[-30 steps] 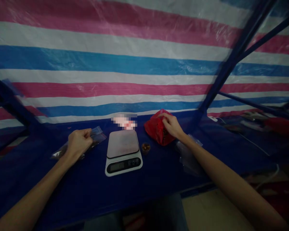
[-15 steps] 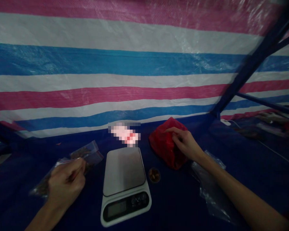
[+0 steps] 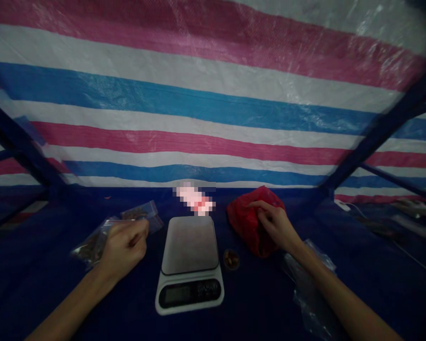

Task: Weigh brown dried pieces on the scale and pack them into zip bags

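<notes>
My left hand (image 3: 126, 244) is closed, fingertips pressed together, over the clear zip bags. What it holds, if anything, is hidden. Beside it lies one zip bag (image 3: 92, 246) with dark brown contents, and behind it a second zip bag (image 3: 138, 214) holding brown bits. My right hand (image 3: 275, 222) grips the edge of a crumpled red plastic bag (image 3: 244, 213), its thumb side at the opening; the contents are out of sight. Between the hands stands a white digital scale (image 3: 190, 246) with a bare metal plate. A small round dish (image 3: 231, 260) with brown pieces sits right of it.
Clear plastic bags (image 3: 308, 298) lie under my right forearm. Behind the scale is a pinkish, pixelated item (image 3: 195, 199). Dark blue frame bars (image 3: 372, 142) rise at both sides, with a striped plastic sheet (image 3: 199, 99) across the back. A white cable (image 3: 344, 205) runs at the right.
The view has tilted and shifted, so things sit differently in it. My left hand has moved slightly right, toward the scale. My right hand stays at the red bag.
</notes>
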Tool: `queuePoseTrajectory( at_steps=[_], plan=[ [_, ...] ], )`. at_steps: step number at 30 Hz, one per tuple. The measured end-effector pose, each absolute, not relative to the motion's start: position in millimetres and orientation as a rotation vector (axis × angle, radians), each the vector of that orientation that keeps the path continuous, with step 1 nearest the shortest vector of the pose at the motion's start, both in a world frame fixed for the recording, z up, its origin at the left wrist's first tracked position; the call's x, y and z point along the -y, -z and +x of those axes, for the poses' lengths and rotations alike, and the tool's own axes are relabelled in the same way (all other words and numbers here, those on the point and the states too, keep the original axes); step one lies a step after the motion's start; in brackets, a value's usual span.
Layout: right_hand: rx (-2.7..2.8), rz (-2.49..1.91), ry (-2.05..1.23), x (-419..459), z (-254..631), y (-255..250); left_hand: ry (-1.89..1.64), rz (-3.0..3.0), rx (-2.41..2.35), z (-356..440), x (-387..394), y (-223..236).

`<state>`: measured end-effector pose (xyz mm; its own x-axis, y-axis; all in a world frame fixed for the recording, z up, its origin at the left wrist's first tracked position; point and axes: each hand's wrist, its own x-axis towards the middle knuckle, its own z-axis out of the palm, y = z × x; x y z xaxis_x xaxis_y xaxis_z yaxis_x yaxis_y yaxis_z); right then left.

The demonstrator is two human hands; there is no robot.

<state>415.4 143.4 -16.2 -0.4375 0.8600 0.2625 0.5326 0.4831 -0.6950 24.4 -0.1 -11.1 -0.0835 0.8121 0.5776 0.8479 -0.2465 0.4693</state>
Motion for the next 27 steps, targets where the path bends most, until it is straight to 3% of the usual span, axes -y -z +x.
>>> queuePoseTrajectory(
  at_steps=[27],
  plan=[
    [2.062,-1.117,-0.529,-161.9,426.6,21.3,1.349,-2.1,1.98,2.3,-21.2,33.2]
  ],
)
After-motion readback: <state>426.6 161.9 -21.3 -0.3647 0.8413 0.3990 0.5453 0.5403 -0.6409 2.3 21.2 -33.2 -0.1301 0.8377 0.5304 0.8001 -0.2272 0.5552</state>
